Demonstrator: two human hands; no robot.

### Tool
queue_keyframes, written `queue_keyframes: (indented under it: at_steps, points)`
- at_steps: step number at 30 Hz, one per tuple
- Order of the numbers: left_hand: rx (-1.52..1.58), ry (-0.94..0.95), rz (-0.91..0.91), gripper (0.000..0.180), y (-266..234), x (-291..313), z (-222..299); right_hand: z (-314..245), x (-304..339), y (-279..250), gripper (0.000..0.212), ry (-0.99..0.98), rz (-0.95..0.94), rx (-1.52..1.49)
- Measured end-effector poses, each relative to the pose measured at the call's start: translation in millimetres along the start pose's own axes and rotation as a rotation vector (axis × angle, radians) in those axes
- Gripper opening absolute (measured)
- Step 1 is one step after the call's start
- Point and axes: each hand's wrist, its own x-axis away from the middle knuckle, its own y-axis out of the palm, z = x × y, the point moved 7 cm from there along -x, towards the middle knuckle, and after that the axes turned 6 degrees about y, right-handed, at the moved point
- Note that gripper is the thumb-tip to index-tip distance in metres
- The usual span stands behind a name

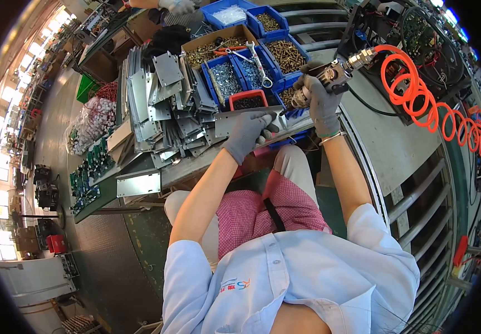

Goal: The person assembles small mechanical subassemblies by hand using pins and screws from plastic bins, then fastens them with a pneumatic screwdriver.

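Observation:
My right hand [321,103], in a grey glove, is wrapped round a metal air-powered driver [334,77]. The red coiled air hose [405,83] runs off from its back end. The driver's front end points left, over the small-parts bins. My left hand [247,133], also gloved in grey, is closed at a flat grey metal plate [226,126] by the bench's near edge. Its fingers curl at the plate, and whether a small screw is also in them is hidden. A red tray of black screws [249,94] sits just beyond this hand.
Stacked metal plates [165,106] lean on the left of the bench. Blue bins hold brass-coloured fasteners [286,54] and silver screws [225,78]; wrenches [258,64] lie across them. Metal rollers [418,192] run along the right. A bag of white parts [91,125] and green circuit boards [93,172] are leftmost.

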Motion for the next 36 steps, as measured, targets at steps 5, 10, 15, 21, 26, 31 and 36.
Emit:
queue_keyframes:
  at_steps: [5, 10, 15, 21, 26, 31, 36]
  points:
    - [0.534, -0.042, 0.114, 0.029, -24, -12, -14, 0, -6, 14, 0.019, 0.020, -0.035, 0.025]
    - [0.616, 0.023, 0.081, 0.030, -26, -16, -14, 7, -18, 31, 0.019, -0.034, -0.170, 0.168]
    - [0.728, 0.033, -0.013, 0.030, -22, -11, -9, 15, -23, 52, 0.017, 0.010, -0.239, 0.259]
    - [0.619, 0.110, -0.062, 0.031, -23, -14, -11, 19, -26, 59, 0.014, 0.093, -0.326, 0.350]
    - [0.546, 0.119, -0.071, 0.030, -18, -11, -9, 20, -25, 60, 0.021, 0.121, -0.355, 0.294]
    - [0.498, 0.106, 0.034, 0.025, -21, -7, -4, -29, -22, 73, 0.021, -0.031, -0.365, 0.069]
    - [0.610, 0.047, 0.060, 0.026, -10, 7, 1, -56, -2, 61, 0.034, -0.130, -0.314, -0.141]
